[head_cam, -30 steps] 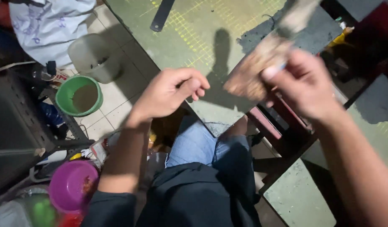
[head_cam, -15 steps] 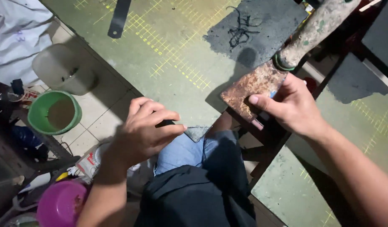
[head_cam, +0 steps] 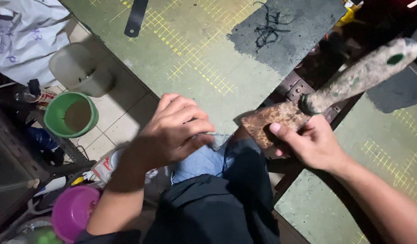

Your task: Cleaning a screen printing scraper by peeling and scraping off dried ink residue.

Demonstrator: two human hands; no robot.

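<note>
My right hand [head_cam: 310,143] grips the rusty flat blade of a scraper [head_cam: 274,123], thumb pressed on its face. The tool's paint-crusted handle [head_cam: 360,77] points up and to the right. My left hand [head_cam: 172,133] rests with curled fingers on my knee in blue jeans [head_cam: 208,158], at the edge of a green gridded board [head_cam: 190,54]. Nothing shows inside the left hand, though its palm is hidden. A dark grey painted patch [head_cam: 289,36] with a tangle of black fibres covers the board's far right part.
A green bucket [head_cam: 70,115] and a pale bucket [head_cam: 79,68] stand on the tiled floor at left, with a purple bowl [head_cam: 73,210] nearer. White cloth [head_cam: 23,31] lies top left. A black strip [head_cam: 136,18] lies on the board. Another green gridded panel [head_cam: 389,149] is on the right.
The view has shifted, and my right hand has lowered the scraper toward my knee, sliding its grip onto the blade. My left hand stayed on the knee with fingers curled.
</note>
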